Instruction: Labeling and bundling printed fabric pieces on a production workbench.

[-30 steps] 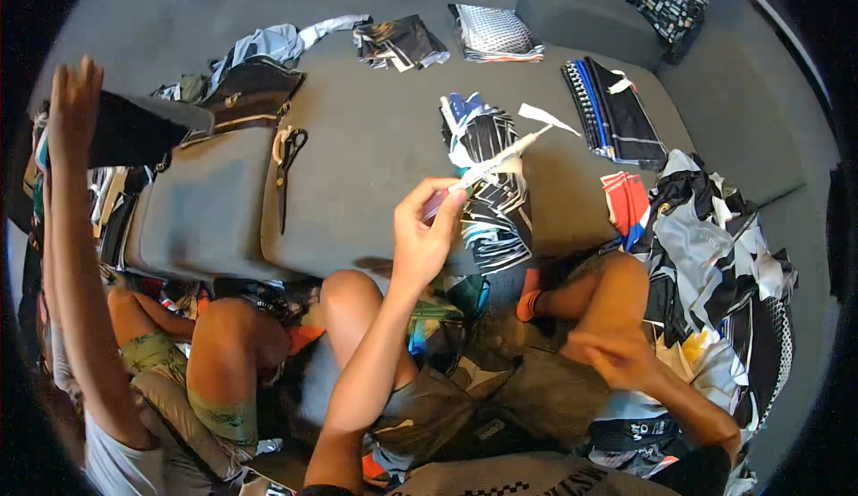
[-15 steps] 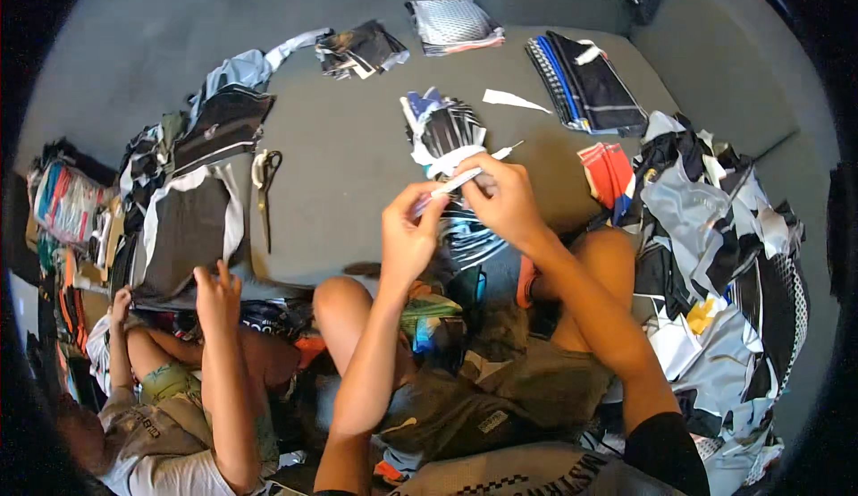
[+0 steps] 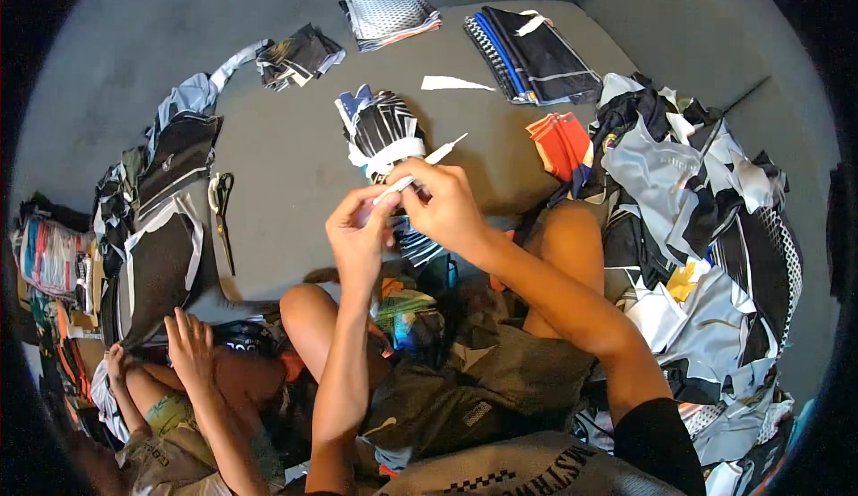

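Pinching a white strip (image 3: pixel 391 191) between thumb and fingers, the left hand (image 3: pixel 359 226) is nearly closed. The right hand (image 3: pixel 440 199) is also closed on the strip, fingers curled; a narrow tail appears to project beyond its knuckles. The strip is above the grey seat (image 3: pixel 286 174), between its near edge and the striped bundle (image 3: pixel 382 121).

Handling, as judged: light, soft, limp, unlikely to break, not evidently slippery. Recommended hold: a fingertip pinch at each end, keeping the length taut.

Count: one held strip; one loose strip (image 3: pixel 454 83) toward the far edge; one striped bundle, circled by one white band (image 3: pixel 393 153); one pair of scissors (image 3: pixel 221 201) near the left edge. Along the far edge: one pale patterned stack (image 3: pixel 391 15), one small dark pile (image 3: pixel 306 54) and, by the far right corner, one black-and-blue stack (image 3: pixel 545 58). Layers cannot be counted. One mixed heap (image 3: pixel 661 188) covers the right edge; its pieces overlap beyond counting.
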Available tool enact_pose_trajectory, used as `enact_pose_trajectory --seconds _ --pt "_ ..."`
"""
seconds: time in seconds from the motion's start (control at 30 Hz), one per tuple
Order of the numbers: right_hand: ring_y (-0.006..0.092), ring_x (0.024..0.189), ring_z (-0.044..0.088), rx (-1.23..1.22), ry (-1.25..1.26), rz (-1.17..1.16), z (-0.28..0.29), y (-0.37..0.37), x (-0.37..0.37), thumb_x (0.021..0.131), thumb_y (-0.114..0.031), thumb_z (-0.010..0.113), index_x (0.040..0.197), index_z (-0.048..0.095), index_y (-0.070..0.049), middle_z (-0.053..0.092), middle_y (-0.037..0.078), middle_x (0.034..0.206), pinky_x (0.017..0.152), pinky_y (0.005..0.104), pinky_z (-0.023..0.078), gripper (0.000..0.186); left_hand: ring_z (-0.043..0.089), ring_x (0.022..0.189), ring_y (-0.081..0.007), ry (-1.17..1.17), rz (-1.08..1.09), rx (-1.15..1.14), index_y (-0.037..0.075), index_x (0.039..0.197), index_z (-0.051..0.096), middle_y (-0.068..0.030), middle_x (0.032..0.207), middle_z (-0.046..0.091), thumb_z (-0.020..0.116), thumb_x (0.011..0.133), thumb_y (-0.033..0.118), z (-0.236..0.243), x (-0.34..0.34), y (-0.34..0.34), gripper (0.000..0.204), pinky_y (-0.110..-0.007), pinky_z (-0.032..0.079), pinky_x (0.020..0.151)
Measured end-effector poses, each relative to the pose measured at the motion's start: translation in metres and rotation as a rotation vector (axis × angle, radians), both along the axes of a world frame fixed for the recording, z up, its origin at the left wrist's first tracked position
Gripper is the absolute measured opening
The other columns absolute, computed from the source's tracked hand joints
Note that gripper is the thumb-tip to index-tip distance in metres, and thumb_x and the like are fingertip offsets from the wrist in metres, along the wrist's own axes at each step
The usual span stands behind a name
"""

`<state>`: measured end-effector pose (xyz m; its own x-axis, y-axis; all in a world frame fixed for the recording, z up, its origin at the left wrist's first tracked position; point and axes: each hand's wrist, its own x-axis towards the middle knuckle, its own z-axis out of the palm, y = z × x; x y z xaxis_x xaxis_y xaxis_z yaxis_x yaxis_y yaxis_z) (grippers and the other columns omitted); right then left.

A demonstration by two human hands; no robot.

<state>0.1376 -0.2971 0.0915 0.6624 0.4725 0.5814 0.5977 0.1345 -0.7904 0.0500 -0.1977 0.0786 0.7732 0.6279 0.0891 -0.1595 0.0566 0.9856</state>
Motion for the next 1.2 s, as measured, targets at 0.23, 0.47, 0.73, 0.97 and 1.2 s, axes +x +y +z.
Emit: enact_pose_trajectory --seconds 0.23,0.47,0.73,0.97,1.2 --pt "0.0182 0.040 0.041 -0.034 0.000 0.052 -0.007 0.009 -0.005 0.066 0.010 0.050 0.078 0.058 -0.002 0.054 0.010 0.054 0.039 0.0310 0.033 0.019 0.044 0.051 -0.0066 -0.088 0.006 -0.023 0.002 0.086 0.061 -0.0037 0.068 0.055 0.061 0.084 0.008 -0.009 -0.003 -0.001 0.007 -0.018 0.039 0.043" --pt "0.0208 0.040 0.044 -0.036 -0.087 0.131 -0.004 0.013 0.000 0.067 0.007 0.051 0.091 0.061 -0.005 0.058 0.011 0.058 0.039 0.0333 0.035 0.028 0.042 0.053 -0.0055 -0.076 -0.010 -0.070 0.004 0.089 0.059 -0.0010 0.067 0.051 0.056 0.089 0.014 -0.008 -0.003 0.003 0.011 -0.017 0.038 0.043" --pt "0.0063 0.048 0.046 0.149 0.093 -0.144 0.046 -0.078 0.115 0.076 -0.011 0.065 0.089 0.065 -0.003 0.061 0.004 0.068 0.041 0.0205 0.033 0.016 0.041 0.054 -0.0039 -0.177 0.095 -0.237 0.005 0.092 0.059 -0.0004 0.070 0.051 0.057 0.090 0.018 -0.002 -0.014 0.046 0.014 -0.016 0.034 0.041" --pt "0.0286 0.058 0.052 -0.939 -0.511 -0.492 -0.071 -0.177 0.176 0.064 -0.039 0.073 0.077 0.058 0.002 0.058 0.015 0.068 0.059 0.0396 0.045 0.046 0.041 0.056 -0.0025 -0.221 0.065 -0.258 0.004 0.098 0.057 0.0019 0.071 0.048 0.055 0.091 0.024 0.009 -0.024 0.057 0.021 -0.015 0.031 0.042" --pt "0.0275 0.058 0.053 -1.275 -0.282 -0.468 -0.047 -0.217 0.203 0.063 -0.022 0.068 0.077 0.060 0.002 0.059 0.016 0.066 0.057 0.0391 0.045 0.029 0.041 0.053 -0.0034 -0.226 0.038 -0.302 0.005 0.093 0.058 -0.0003 0.072 0.051 0.058 0.089 0.021 0.010 -0.028 0.047 0.017 -0.015 0.033 0.041"
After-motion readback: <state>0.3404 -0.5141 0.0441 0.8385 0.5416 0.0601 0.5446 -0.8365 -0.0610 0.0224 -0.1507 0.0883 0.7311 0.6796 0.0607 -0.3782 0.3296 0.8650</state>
